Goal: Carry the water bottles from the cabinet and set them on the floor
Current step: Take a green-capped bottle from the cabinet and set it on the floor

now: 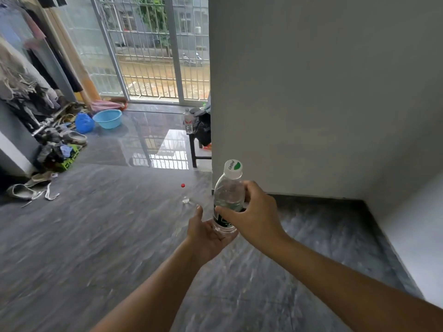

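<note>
In the lower middle of the frame the two hands meet around one water bottle (229, 200). The right hand (257, 213) grips its body, fingers and thumb curled around the label, and the bottle stands nearly upright with its white cap at the top. The left hand (206, 233) is under it, palm up and fingers relaxed, so that the base of the bottle rests on or just above the palm; I cannot tell if it really touches. The bottle is held in the air, above the grey floor (96, 248), so this one is not yet set down.

A little farther, at the centre of the frame, a second clear bottle with a red cap (184, 194) seems to stand on the floor already. It is blurred, so I say this with some doubt. If it is so, one bottle is delivered and the one in the hands is next; I judge it should go near that one.

Farther still, in the upper middle, another bottle (189, 122) stands on a dark stool (194, 149) beside dark clothes. The cabinet is not in view, so how many bottles are left there cannot be told. At the upper left is a blue basin (107, 119).
</note>
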Tool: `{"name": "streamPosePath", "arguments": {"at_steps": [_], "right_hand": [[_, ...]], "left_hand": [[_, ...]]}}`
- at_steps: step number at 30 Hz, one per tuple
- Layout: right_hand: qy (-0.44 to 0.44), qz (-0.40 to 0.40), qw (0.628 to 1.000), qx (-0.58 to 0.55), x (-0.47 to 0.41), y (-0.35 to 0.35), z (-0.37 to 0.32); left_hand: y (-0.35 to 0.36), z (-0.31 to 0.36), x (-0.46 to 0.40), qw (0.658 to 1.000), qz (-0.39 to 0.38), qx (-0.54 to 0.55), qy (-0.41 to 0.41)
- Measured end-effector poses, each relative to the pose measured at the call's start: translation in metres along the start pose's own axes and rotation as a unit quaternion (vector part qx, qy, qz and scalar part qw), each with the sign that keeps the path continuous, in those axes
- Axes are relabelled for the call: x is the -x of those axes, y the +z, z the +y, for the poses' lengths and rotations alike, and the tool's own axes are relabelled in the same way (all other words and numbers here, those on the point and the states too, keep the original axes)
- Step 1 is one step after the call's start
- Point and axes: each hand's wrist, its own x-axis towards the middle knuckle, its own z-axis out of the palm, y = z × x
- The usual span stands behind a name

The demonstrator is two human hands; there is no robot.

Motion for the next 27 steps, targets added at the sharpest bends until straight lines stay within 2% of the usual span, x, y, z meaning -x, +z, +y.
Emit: {"name": "streamPosePath", "arguments": {"at_steps": [12, 18, 27], "right_hand": [[-0.014, -0.033, 0.999, -0.007, -0.169, 0.057, 0.028], [-0.03, -0.051, 0.998, -0.003, -0.25, 0.083, 0.033], [-0.035, -0.044, 0.998, 0.003, -0.356, 0.142, 0.04]], "left_hand": [[0.021, 0.123, -0.122, 0.999, 0.019, 0.025, 0.028], [0.031, 0.186, -0.17, 0.999, 0.005, 0.042, 0.035], [0.027, 0.291, -0.251, 0.999, 0.01, 0.036, 0.029]]}}
